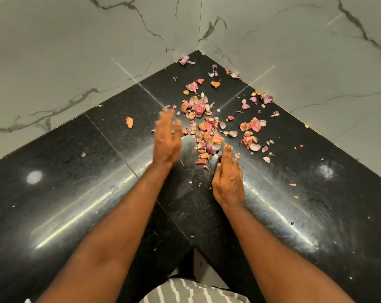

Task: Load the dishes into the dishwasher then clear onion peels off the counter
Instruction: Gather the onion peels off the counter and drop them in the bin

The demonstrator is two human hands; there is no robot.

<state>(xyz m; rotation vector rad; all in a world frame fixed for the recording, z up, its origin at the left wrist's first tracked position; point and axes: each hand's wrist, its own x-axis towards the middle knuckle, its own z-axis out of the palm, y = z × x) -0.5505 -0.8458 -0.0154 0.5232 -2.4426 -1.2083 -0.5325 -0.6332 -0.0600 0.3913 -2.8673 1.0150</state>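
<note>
1. I see my left hand [167, 141] held edge-on with fingers straight and together, blurred, at the left edge of the heap; I cannot tell whether it touches anything.
2. My right hand [228, 178] stands on its edge on the table [75, 171], fingers straight and closed side by side, fingertips touching the near end of the heap. Neither hand grips anything.
3. The onion peels [209, 132] are thin, curled, papery flakes, pink and orange. The thickest heap lies between my hands, its long axis running away from me toward the corner.
4. Loose flakes scatter toward the right wall [316, 51].
5. The table is glossy black speckled stone; the walls are veined white marble.
</note>
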